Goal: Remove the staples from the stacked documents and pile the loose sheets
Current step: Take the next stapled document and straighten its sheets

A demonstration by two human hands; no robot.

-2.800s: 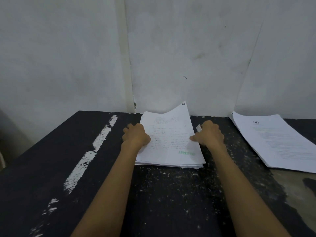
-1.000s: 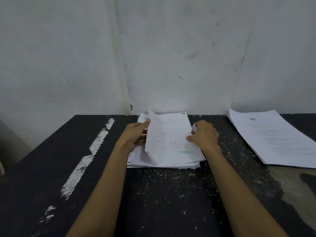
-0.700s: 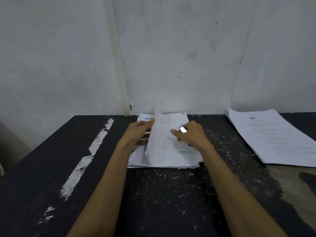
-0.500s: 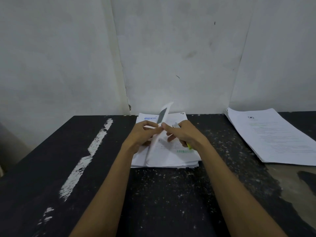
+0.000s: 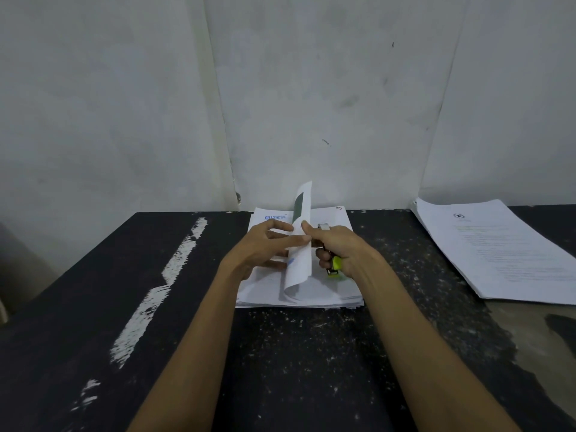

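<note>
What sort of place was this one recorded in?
Likely a plain back-room work desk: a scuffed, paint-flecked black table against a bare stained wall, with one stack of printed documents in the middle and a second pile at right.

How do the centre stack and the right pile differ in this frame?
The centre stack has its top document lifted and curled between the left hand and right hand, which also grips a staple remover; the right pile lies flat, untouched. The centre stack sits square to the table edge; the right pile is skewed. Both are white printed sheets on the black table.
</note>
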